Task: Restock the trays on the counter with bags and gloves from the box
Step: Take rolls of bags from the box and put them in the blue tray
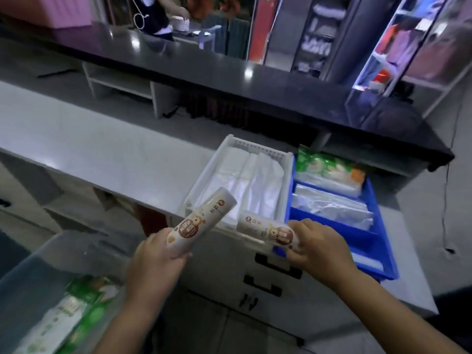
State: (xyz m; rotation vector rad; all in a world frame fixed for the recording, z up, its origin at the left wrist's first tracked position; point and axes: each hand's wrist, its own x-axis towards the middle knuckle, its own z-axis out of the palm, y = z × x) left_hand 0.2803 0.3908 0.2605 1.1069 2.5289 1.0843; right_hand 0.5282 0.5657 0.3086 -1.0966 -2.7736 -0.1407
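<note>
While each hand closes around one cream-white roll of bags, both rolls hang in the air just in front of the trays at the tabletop's near edge. The left hand wraps the lower end of the left roll, which tilts up and away toward the white tray, its far end over that tray's near left corner. The right hand pinches the right end of the right roll, which lies nearly level across the white tray's front wall, beside the blue tray.

Both rolls look alike: slim cylinders in a pale wrapper with a round brown badge, a small cartoon figure and printed lettering too blurred to read.

The white tray is slatted at the back and holds flat white folded plastic bags laid lengthwise. The blue tray, touching its right side, is split into compartments: green-and-orange printed packets in the far one, clear plastic packs in the middle, and little that I can make out in the nearest.

At lower left stands a translucent grey box with green-and-white packets inside, blurred.
</note>
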